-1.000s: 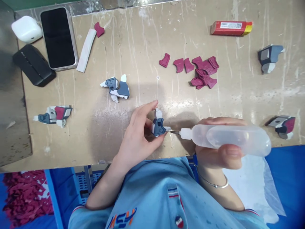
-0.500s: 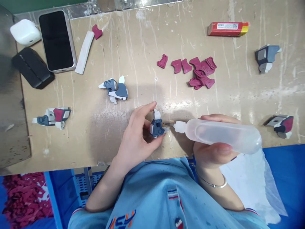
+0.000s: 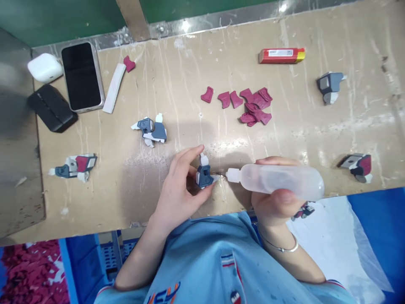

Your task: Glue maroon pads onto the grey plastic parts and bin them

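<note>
My left hand grips a small dark blue and white plastic piece between the thumb and fingers, just above the table's front part. My right hand is wrapped round a translucent squeeze bottle lying nearly level, its white cap and thin needle tip pointing left at the piece. The needle is close to the piece's white pointed end; whether it touches cannot be made out. Behind the hands, several maroon plastic pieces lie in a loose pile. A blue and white assembly lies left of them.
On the left lie a phone, a white case, a black case, a white strip and an assembly. At the right are a red lighter and two assemblies. A blue crate stands below the table edge.
The camera view has tilted, so the table appears lower and more of its back edge shows. The needle tip has shifted slightly toward the piece's white pointed end. Both grips are unchanged.
</note>
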The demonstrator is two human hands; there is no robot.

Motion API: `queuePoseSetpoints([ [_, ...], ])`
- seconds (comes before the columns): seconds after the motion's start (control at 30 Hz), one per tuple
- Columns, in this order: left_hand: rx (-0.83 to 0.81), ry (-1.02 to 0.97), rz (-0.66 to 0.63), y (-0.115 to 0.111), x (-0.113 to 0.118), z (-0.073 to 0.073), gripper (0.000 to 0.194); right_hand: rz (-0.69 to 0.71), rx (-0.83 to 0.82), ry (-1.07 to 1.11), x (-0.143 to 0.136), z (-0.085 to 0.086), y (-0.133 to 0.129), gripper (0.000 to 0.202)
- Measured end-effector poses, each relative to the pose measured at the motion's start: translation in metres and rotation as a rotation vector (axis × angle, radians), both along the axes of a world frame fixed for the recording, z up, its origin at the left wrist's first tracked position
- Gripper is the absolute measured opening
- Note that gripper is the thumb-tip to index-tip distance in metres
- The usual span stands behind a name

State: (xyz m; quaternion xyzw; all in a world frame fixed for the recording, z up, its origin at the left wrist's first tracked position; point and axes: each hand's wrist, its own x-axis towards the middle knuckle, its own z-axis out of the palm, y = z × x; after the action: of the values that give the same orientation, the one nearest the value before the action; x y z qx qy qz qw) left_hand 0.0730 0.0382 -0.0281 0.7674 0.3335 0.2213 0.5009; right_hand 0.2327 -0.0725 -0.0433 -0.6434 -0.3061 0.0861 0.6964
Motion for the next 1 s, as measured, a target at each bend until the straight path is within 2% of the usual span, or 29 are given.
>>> queuePoseSetpoints([
  [0.07, 0.010, -0.002, 0.004, 0.001, 0.000, -0.001, 0.070, 0.175, 0.050, 0.315, 0.019, -0.001, 0.000, 0.044],
  [0.13, 0.014, 0.003, 0.008, 0.002, -0.001, -0.001, 0.069, 0.431, 0.138, 0.734, 0.050, -0.004, -0.005, 0.042],
  [0.23, 0.008, 0.018, 0.016, 0.003, -0.001, -0.002, 0.069, 0.721, 0.513, 1.300, 0.101, -0.016, -0.020, 0.027],
  [0.3, 0.008, 0.022, 0.015, 0.004, -0.001, -0.003, 0.069, 0.818, 0.685, 1.473, 0.121, -0.023, -0.030, 0.030],
  [0.33, 0.011, 0.023, 0.013, 0.004, -0.001, -0.003, 0.069, 0.813, 0.708, 1.472, 0.125, -0.026, -0.034, 0.031],
  [0.37, 0.013, 0.028, 0.011, 0.004, -0.002, -0.003, 0.068, 0.774, 0.677, 1.413, 0.124, -0.026, -0.037, 0.029],
  [0.43, 0.019, 0.040, 0.008, 0.004, -0.002, -0.002, 0.067, 0.638, 0.480, 1.161, 0.111, -0.021, -0.037, 0.028],
  [0.53, 0.023, 0.050, 0.002, 0.005, -0.002, -0.001, 0.065, 0.471, 0.043, 0.608, 0.084, -0.001, -0.021, 0.036],
  [0.6, 0.023, 0.057, -0.007, 0.006, -0.002, 0.000, 0.064, 0.346, -0.219, 0.179, 0.075, 0.014, -0.003, 0.028],
  [0.7, 0.025, 0.059, -0.015, 0.007, -0.003, -0.001, 0.065, 0.201, -0.578, -0.473, 0.083, 0.026, 0.025, 0.034],
  [0.77, 0.031, 0.046, -0.013, 0.007, -0.004, -0.002, 0.065, 0.186, -0.750, -0.763, 0.096, 0.026, 0.035, 0.038],
  [0.83, 0.034, 0.034, -0.009, 0.006, -0.005, -0.003, 0.064, 0.195, -0.829, -0.888, 0.105, 0.021, 0.036, 0.036],
  [1.0, 0.032, -0.001, -0.021, 0.004, -0.006, -0.005, 0.063, 0.164, -0.870, -0.905, 0.099, 0.014, 0.013, 0.030],
])
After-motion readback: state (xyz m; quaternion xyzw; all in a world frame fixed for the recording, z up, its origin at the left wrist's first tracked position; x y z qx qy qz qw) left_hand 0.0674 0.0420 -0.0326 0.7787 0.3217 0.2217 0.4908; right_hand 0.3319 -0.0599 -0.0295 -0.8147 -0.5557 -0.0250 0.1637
